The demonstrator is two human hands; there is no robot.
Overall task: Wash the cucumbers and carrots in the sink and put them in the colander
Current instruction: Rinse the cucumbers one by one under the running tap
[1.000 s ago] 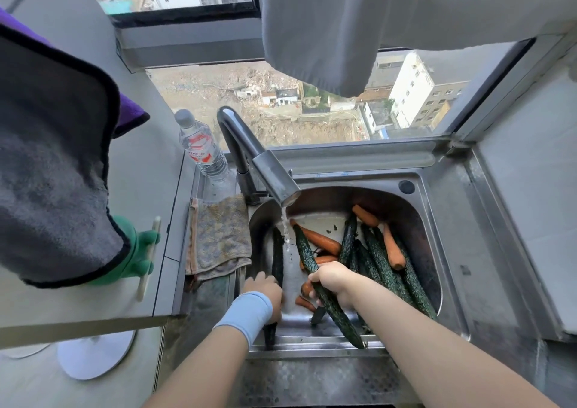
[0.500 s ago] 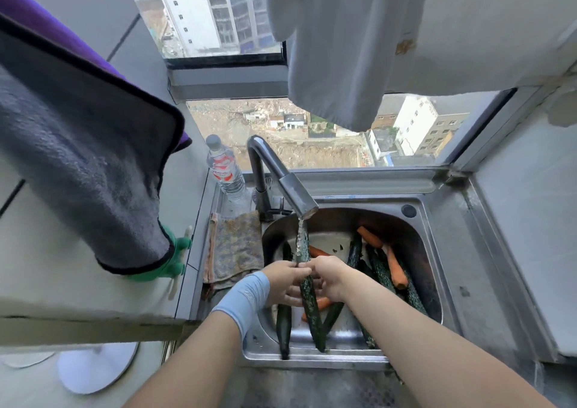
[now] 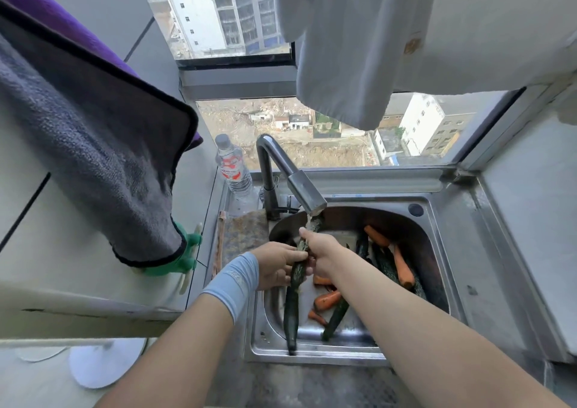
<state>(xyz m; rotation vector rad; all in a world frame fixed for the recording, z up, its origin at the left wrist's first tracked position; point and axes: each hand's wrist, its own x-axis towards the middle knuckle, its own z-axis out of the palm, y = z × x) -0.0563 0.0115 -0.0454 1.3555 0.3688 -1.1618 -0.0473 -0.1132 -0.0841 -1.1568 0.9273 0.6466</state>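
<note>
A long dark cucumber [image 3: 298,272] is held upright-tilted under the running tap [image 3: 307,193], its top end in the water stream. My left hand [image 3: 276,264], with a blue wristband, grips its lower part; my right hand [image 3: 321,251] grips it higher up. Another cucumber [image 3: 292,317] leans on the front rim of the steel sink [image 3: 449,282]. More cucumbers [image 3: 382,261] and carrots [image 3: 402,267] lie in the basin, with a carrot [image 3: 326,300] near the middle. No colander is in view.
A plastic water bottle [image 3: 232,167] stands left of the tap. A brown cloth [image 3: 245,236] lies on the sink's left ledge. A grey towel [image 3: 84,151] and green gloves [image 3: 184,254] hang at left; white fabric [image 3: 359,42] hangs overhead. Steel counter lies right.
Both hands lifted one cucumber from the basin up under the water stream; my left hand left the other cucumber and joined the grip. The view tilted upward.
</note>
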